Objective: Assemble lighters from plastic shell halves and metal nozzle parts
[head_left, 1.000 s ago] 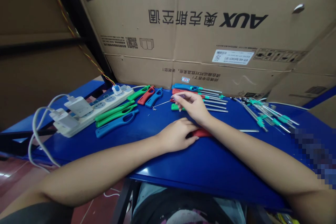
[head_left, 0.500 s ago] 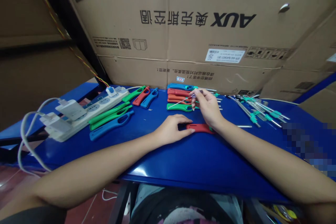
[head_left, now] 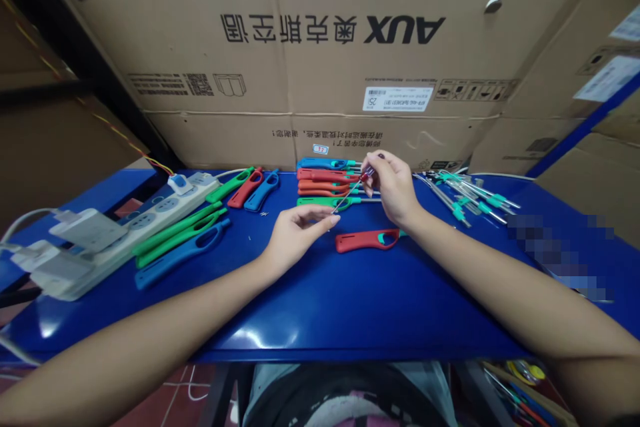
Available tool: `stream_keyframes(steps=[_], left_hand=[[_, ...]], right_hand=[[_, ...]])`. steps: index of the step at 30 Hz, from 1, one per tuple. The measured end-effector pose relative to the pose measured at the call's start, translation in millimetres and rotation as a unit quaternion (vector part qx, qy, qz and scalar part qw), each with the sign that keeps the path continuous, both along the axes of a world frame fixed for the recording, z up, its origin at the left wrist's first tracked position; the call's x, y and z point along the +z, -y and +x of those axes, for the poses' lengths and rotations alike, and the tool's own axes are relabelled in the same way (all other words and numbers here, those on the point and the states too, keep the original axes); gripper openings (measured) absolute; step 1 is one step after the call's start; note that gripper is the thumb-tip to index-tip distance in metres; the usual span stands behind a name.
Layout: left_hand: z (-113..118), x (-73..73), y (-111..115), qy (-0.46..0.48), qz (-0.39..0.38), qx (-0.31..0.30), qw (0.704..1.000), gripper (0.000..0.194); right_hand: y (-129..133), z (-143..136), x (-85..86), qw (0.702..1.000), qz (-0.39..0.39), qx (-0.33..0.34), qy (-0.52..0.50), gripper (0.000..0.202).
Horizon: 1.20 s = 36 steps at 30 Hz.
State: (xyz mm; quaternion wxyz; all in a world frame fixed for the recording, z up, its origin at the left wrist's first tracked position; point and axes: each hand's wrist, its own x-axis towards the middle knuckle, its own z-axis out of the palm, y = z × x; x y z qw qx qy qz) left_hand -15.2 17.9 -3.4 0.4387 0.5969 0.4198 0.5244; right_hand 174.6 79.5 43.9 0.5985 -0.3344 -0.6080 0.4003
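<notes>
My right hand (head_left: 393, 187) is closed around the dark reddish handle of a thin screwdriver (head_left: 349, 196), its shaft slanting down to the left. At the shaft's tip, my left hand (head_left: 297, 230) pinches with thumb and index finger; whatever sits between them is too small to make out. Below the hands lies a red gas lighter (head_left: 363, 241) on the blue table (head_left: 320, 307), its front end hidden by my right forearm. Behind the hands rests a stack of assembled lighters, with a green lighter (head_left: 320, 202) nearest and a blue lighter (head_left: 325, 163) farthest.
Green lighter shells (head_left: 183, 233) and a blue shell (head_left: 183, 253) lie beside a white power strip (head_left: 145, 220). Tiny screws (head_left: 264, 213) are near them. Metal lighter tubes (head_left: 470, 197) with teal parts lie at the right. A cardboard box (head_left: 320, 100) stands behind.
My left hand has left the red lighter and come up to the screwdriver's tip. The right hand still holds the screwdriver. The view has shifted right.
</notes>
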Motion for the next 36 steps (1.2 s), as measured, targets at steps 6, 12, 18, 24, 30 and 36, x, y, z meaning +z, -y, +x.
stream_keyframes(steps=[6, 12, 18, 24, 30, 36], left_hand=[[2, 0.1, 3, -0.01, 0.003, 0.003, 1.0, 0.03], [3, 1.0, 6, -0.021, 0.015, 0.002, 1.0, 0.026], [2, 0.3, 10, -0.064, 0.045, 0.0, 0.997, 0.019], [2, 1.8, 12, -0.117, 0.073, -0.006, 0.99, 0.013], [2, -1.2, 13, -0.142, 0.072, -0.024, 0.987, 0.015], [3, -1.2, 13, -0.127, 0.03, -0.034, 0.991, 0.017]], right_hand=[[3, 0, 2.5, 1.0, -0.001, 0.025, 0.005, 0.035], [3, 0, 3.4, 0.999, 0.012, 0.04, 0.0, 0.035], [3, 1, 4.4, 0.997, 0.038, 0.062, 0.021, 0.04], [3, 3, 5.4, 0.994, 0.066, 0.077, 0.051, 0.043], [4, 4, 6.0, 0.987, 0.097, 0.074, 0.103, 0.044], [13, 2, 9.2, 0.978, 0.139, 0.054, 0.148, 0.036]])
